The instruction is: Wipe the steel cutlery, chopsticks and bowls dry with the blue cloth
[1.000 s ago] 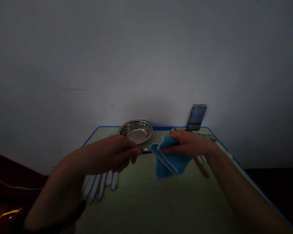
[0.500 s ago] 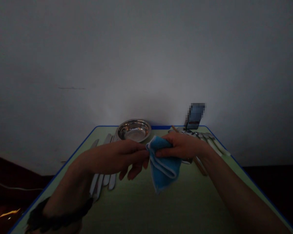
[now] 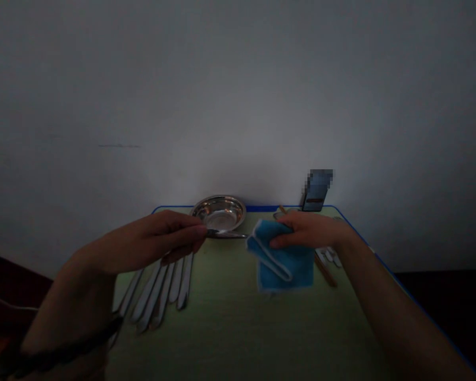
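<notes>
My left hand (image 3: 162,238) is closed around one end of a slim metal table knife (image 3: 228,234), held level above the table; its tapering part points right. The far tip meets the edge of a folded blue cloth (image 3: 285,270) with a white border. My right hand (image 3: 305,230) pinches that cloth between thumb and fingers, its lower half hanging down. Whether the cloth wraps the tip, I cannot tell. Below my left hand, several metal knives (image 3: 158,293) lie side by side.
A shiny steel bowl (image 3: 220,214) stands at the back of the green table (image 3: 238,328). A phone (image 3: 316,193) leans upright at the back right. Wooden chopsticks (image 3: 325,270) and several spoons (image 3: 329,257) lie partly hidden beneath my right hand. A wall rises behind.
My left hand has moved left, away from the cloth, and a length of the knife now shows between them. My right hand and the cloth have shifted slightly right.
</notes>
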A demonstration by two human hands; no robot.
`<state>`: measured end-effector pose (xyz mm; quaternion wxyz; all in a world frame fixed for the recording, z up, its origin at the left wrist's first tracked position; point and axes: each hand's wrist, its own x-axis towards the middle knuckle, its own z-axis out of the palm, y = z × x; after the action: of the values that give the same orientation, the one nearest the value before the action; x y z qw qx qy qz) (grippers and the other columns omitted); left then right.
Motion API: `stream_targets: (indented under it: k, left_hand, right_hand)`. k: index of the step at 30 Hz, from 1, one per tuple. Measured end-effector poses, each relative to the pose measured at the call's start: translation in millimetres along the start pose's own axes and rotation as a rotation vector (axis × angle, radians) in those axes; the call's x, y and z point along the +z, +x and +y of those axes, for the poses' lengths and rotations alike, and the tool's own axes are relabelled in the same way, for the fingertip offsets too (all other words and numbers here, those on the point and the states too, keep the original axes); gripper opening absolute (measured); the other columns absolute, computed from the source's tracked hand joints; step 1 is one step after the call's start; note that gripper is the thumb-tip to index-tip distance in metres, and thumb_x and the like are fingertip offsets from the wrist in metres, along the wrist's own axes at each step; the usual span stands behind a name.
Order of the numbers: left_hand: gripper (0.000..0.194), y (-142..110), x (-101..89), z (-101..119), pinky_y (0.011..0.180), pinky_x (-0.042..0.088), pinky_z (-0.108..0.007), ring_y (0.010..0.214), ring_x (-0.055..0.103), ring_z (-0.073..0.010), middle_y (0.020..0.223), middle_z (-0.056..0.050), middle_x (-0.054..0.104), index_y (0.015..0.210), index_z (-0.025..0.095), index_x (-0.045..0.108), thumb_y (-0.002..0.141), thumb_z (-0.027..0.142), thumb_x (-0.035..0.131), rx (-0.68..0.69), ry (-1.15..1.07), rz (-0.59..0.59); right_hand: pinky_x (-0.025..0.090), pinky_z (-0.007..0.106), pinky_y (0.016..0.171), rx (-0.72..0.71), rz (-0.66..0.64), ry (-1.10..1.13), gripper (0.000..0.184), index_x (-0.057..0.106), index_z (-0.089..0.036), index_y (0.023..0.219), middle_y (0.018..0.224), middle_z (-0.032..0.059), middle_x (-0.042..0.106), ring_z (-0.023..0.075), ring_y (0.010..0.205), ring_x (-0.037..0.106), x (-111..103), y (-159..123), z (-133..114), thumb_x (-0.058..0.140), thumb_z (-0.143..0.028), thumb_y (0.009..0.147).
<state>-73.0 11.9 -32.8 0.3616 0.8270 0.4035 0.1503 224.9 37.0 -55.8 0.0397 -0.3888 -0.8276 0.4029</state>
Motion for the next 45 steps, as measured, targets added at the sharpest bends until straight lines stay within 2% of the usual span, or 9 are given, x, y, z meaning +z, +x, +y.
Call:
stream_targets:
  k: [7, 13, 18, 22, 27, 32, 37, 40, 45]
  left_hand:
    - [0.038, 8.8, 8.5, 12.8, 0.049, 0.038, -0.020, 0.050, 0.044, -0.0099, 0.057, 0.004, 0.048, 0.080, 0.018, 0.059, 0.089, 0.047, 0.036, -0.183, -0.017, -0.152]
    - [0.037, 20.4, 14.7, 17.1, 0.071, 0.043, -0.026, 0.074, 0.052, -0.0149, 0.077, 0.000, 0.056, 0.081, 0.018, 0.059, 0.089, 0.045, 0.035, -0.068, 0.186, 0.028]
    - [0.035, 18.0, 13.2, 20.8, 0.067, 0.043, -0.025, 0.069, 0.051, -0.0145, 0.071, 0.001, 0.055, 0.079, 0.019, 0.060, 0.087, 0.045, 0.037, -0.094, 0.145, 0.042]
    - [0.036, 20.4, 17.1, 21.1, 0.060, 0.040, -0.023, 0.063, 0.047, -0.0128, 0.067, 0.002, 0.050, 0.073, 0.018, 0.055, 0.088, 0.045, 0.036, -0.071, 0.109, 0.056]
    - [0.039, 27.0, 21.0, 25.8, 0.056, 0.037, -0.022, 0.060, 0.044, -0.0113, 0.065, 0.003, 0.047, 0.070, 0.018, 0.050, 0.091, 0.044, 0.031, -0.035, 0.066, 0.127]
    - [0.039, 22.0, 13.5, 28.7, 0.057, 0.038, -0.023, 0.058, 0.046, -0.0122, 0.060, 0.002, 0.050, 0.068, 0.017, 0.058, 0.088, 0.042, 0.036, -0.055, 0.187, 0.206]
    - [0.037, 15.2, 9.9, 24.5, 0.048, 0.033, -0.021, 0.052, 0.042, -0.0107, 0.054, 0.004, 0.045, 0.071, 0.017, 0.062, 0.086, 0.043, 0.041, -0.055, 0.217, 0.130]
    - [0.038, 16.3, 12.4, 27.4, 0.048, 0.034, -0.020, 0.052, 0.041, -0.0105, 0.055, 0.004, 0.045, 0.070, 0.017, 0.062, 0.088, 0.042, 0.039, -0.019, 0.197, 0.074]
    - [0.038, 13.3, 10.9, 38.4, 0.054, 0.039, -0.020, 0.058, 0.046, -0.0112, 0.063, 0.002, 0.055, 0.076, 0.017, 0.063, 0.090, 0.042, 0.037, 0.017, 0.204, 0.125]
  right_hand:
    - [0.044, 0.023, 0.059, -0.025, 0.277, 0.004, 0.035, 0.062, -0.016, 0.094, 0.084, 0.0039, 0.067, 0.0146, 0.070, 0.060, 6.2, 9.8, 1.8, 0.051, -0.046, 0.082]
    - [0.043, 0.027, 0.066, -0.074, 0.524, 0.001, 0.035, 0.063, -0.014, 0.091, 0.085, 0.0056, 0.066, 0.0169, 0.076, 0.058, 12.5, 16.5, -8.5, 0.049, -0.045, 0.082]
    - [0.041, 0.025, 0.063, -0.070, 0.548, 0.082, 0.038, 0.062, -0.014, 0.082, 0.077, 0.0039, 0.063, 0.0154, 0.070, 0.055, 12.5, 15.8, -9.6, 0.051, -0.051, 0.079]
    - [0.042, 0.025, 0.059, -0.059, 0.637, 0.381, 0.043, 0.060, -0.014, 0.077, 0.069, 0.0018, 0.061, 0.0134, 0.062, 0.053, 18.5, 24.2, -5.6, 0.052, -0.057, 0.076]
    - [0.048, 0.029, 0.073, -0.114, 0.851, 0.908, 0.041, 0.061, -0.016, 0.089, 0.081, 0.0036, 0.068, 0.0151, 0.072, 0.061, 37.2, 43.8, -6.8, 0.055, -0.054, 0.075]
    - [0.049, 0.031, 0.078, -0.135, 0.638, 0.889, 0.036, 0.060, -0.019, 0.098, 0.096, 0.0042, 0.069, 0.0156, 0.081, 0.063, 40.3, 41.3, -8.1, 0.065, -0.042, 0.071]
    - [0.048, 0.028, 0.070, -0.127, 0.226, 0.358, 0.031, 0.064, -0.018, 0.094, 0.089, 0.0019, 0.068, 0.0144, 0.075, 0.061, 21.0, 14.5, -14.6, 0.066, -0.040, 0.071]
    - [0.045, 0.026, 0.066, -0.137, 0.238, 0.162, 0.027, 0.065, -0.019, 0.092, 0.084, 0.0004, 0.067, 0.0132, 0.072, 0.059, 14.3, 3.4, -24.0, 0.059, -0.041, 0.078]
    - [0.043, 0.023, 0.059, -0.122, 0.472, 0.150, 0.031, 0.065, -0.017, 0.085, 0.074, -0.0003, 0.064, 0.0121, 0.065, 0.056, 13.7, 3.1, -32.7, 0.058, -0.046, 0.077]
